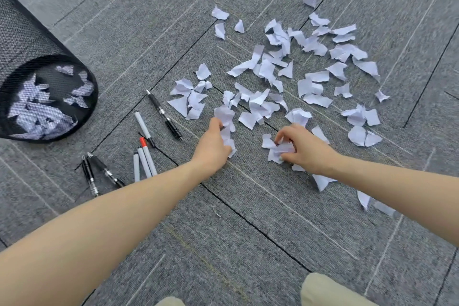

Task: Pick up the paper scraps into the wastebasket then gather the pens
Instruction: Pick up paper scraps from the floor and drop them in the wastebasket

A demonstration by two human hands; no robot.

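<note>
Several torn white paper scraps (293,74) lie scattered over the grey carpet ahead of me. My left hand (212,148) is closed around a bunch of scraps (227,123) at the near left edge of the pile. My right hand (304,148) pinches more scraps (277,150) against the floor. A black mesh wastebasket (37,67) stands at the far left with scraps inside it. Several pens, black and white, lie between the basket and my left arm, among them a black pen (165,115) and a red-capped white pen (147,155).
Loose scraps (365,200) lie under and to the right of my right forearm. My knees in beige trousers (325,290) show at the bottom edge. Bare carpet stretches toward me below the arms.
</note>
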